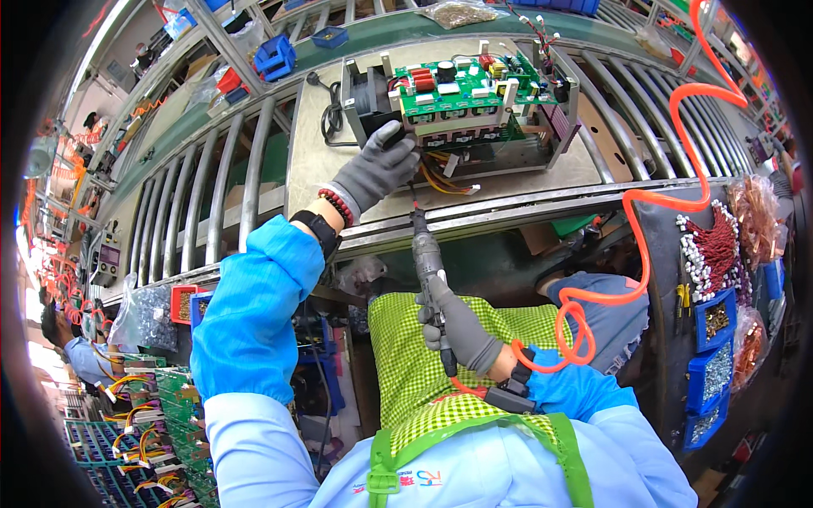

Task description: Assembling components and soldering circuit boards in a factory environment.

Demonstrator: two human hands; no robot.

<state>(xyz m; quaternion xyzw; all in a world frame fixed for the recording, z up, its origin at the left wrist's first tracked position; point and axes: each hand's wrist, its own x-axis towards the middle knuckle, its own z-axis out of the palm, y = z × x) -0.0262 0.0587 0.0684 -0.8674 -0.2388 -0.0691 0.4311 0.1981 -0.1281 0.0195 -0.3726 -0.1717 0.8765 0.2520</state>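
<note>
An electronic power unit with a green circuit board (474, 89) stands on a pale board on the roller conveyor. A black fan (366, 91) sits at its left end. My left hand (377, 165), in a grey glove, is closed on a black panel (385, 123) at the unit's front left corner; its fingertips are partly hidden. My right hand (461, 326), also gloved, grips an air screwdriver (428, 258). The tool's bit points up toward the unit's lower front left, beside my left hand; whether it touches a screw cannot be seen. Loose wires (449, 179) hang at the unit's front.
An orange coiled air hose (644, 245) runs from upper right past my right wrist. Blue bins of screws (710, 381) and red-and-white cable bundles (716, 250) lie on the right. A black power cord (330, 118) rests left of the unit. Circuit boards (161, 423) stand lower left.
</note>
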